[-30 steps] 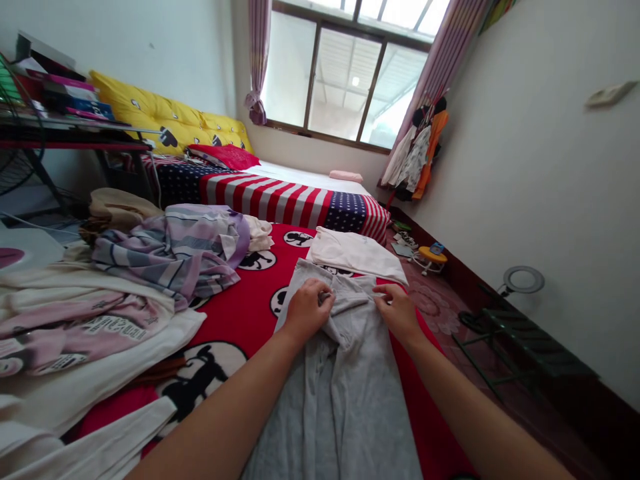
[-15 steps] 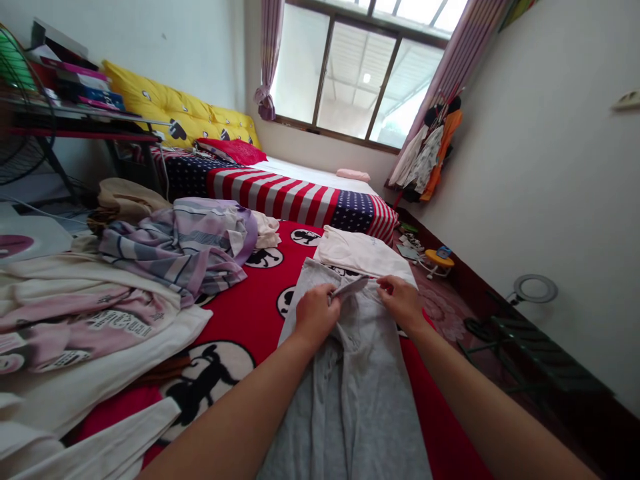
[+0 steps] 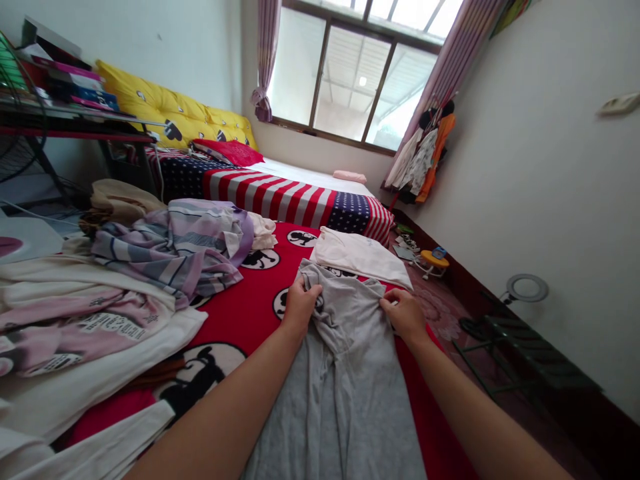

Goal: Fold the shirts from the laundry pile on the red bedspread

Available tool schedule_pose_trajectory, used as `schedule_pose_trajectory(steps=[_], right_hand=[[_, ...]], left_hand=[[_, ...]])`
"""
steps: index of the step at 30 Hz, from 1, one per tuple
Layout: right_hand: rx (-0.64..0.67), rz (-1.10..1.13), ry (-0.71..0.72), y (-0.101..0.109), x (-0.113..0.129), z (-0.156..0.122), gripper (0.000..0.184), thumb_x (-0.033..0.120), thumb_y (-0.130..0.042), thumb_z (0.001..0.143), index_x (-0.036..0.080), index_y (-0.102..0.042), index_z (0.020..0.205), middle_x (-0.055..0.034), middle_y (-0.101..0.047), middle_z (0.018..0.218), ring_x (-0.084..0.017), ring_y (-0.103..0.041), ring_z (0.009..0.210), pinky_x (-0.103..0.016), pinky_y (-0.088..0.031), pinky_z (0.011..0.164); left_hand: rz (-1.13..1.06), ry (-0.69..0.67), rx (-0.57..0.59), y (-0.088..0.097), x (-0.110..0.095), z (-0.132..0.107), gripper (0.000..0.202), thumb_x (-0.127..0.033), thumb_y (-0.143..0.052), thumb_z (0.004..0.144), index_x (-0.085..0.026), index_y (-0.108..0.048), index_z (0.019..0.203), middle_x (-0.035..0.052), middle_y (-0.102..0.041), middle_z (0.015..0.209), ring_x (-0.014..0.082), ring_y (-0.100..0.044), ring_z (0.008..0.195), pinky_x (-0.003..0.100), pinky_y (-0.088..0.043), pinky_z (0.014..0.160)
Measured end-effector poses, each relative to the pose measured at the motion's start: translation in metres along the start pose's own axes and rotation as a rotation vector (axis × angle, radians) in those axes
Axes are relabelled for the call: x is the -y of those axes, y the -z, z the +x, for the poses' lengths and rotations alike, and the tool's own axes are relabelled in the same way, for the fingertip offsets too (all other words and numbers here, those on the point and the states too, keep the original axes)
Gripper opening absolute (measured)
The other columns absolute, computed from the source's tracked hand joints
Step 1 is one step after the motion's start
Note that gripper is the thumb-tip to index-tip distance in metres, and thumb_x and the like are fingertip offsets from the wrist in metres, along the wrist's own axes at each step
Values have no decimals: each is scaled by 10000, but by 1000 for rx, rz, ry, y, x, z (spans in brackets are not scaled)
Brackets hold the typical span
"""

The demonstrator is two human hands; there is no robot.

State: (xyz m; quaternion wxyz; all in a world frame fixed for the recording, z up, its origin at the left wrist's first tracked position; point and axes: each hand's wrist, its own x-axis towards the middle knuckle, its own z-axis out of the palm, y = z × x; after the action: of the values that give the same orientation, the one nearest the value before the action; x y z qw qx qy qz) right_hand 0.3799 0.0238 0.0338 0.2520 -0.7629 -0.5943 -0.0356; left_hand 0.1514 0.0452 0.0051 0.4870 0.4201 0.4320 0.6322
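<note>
A grey garment (image 3: 345,387) lies lengthwise on the red bedspread (image 3: 245,313) in front of me. My left hand (image 3: 299,308) is closed on its far left corner, fingers pinching the cloth. On the far right corner my right hand (image 3: 405,315) grips the same garment. The cloth bunches in folds between the two hands. Just beyond them lies a folded cream garment (image 3: 357,257).
A heap of clothes fills the left: a purple striped shirt (image 3: 175,247), pink and white tops (image 3: 75,320). Behind is a bed with a stars-and-stripes cover (image 3: 295,197) and yellow cushions (image 3: 165,117). A desk with books (image 3: 65,100) stands at left; a ring light (image 3: 527,288) and folded rack sit on the floor right.
Both hands have moved apart to the garment's far corners, from the middle fold they pinched before. The top edge of the grey cloth is now spread wider.
</note>
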Motion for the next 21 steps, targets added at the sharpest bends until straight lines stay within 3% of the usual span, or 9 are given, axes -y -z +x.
schedule_pose_trajectory(steps=[4,6,9,11,13,16,18,21], right_hand=[[-86,89,-95,3,-26,-1,145,314,-564,677,212,-663,704,-49,-686,778,-217,-616,748,-286,-403,645],[-52,137,-108,2,-37,0,145,317,-572,667,204,-663,680,-53,-682,727,-225,-621,730,-294,-413,645],[-41,197,-84,-1,-45,6,198,330,-556,698,187,-678,761,-63,-702,798,-208,-632,715,-291,-439,650],[-44,240,-54,-4,-43,13,267,309,-533,727,172,-681,902,-71,-709,914,-179,-634,695,-285,-457,660],[-32,280,-10,-6,-38,21,369,256,-522,733,173,-653,1067,-69,-697,1032,-142,-629,666,-268,-471,664],[54,370,43,-7,-31,32,524,206,-565,699,196,-588,1222,-54,-692,1069,-98,-600,588,-237,-478,612],[131,427,41,-6,-30,39,477,207,-609,666,168,-640,1140,-45,-717,896,-97,-575,529,-226,-468,548],[155,454,-18,-4,-34,49,246,227,-606,665,123,-698,868,-30,-667,632,-117,-554,474,-228,-448,474]], left_hand=[[386,-34,59,-1,-3,-3,239,-181,-570,658,-144,-638,885,22,-629,730,174,-600,710,254,-457,656],[621,-57,44,-2,-6,-7,406,-152,-588,662,-122,-613,1066,69,-659,832,216,-623,795,288,-466,724],[787,-126,44,-2,-10,-13,730,-117,-586,683,-99,-385,1385,132,-666,992,255,-633,881,317,-466,781],[802,-177,99,-2,-11,-15,797,-87,-548,701,-153,-300,1455,106,-679,983,240,-643,847,313,-473,774],[796,-215,158,-1,-9,-15,733,-50,-506,705,-205,-406,1415,72,-690,966,213,-647,840,300,-477,795],[790,-249,186,0,-5,-12,576,-23,-483,706,-164,-603,1252,86,-684,1061,195,-634,949,279,-458,891],[806,-251,178,0,-2,-11,531,-32,-489,716,-126,-624,1220,107,-673,1109,197,-625,991,279,-449,926],[819,-247,168,-1,0,-10,528,-52,-503,732,-132,-608,1243,107,-676,1107,201,-627,1001,285,-453,934]])
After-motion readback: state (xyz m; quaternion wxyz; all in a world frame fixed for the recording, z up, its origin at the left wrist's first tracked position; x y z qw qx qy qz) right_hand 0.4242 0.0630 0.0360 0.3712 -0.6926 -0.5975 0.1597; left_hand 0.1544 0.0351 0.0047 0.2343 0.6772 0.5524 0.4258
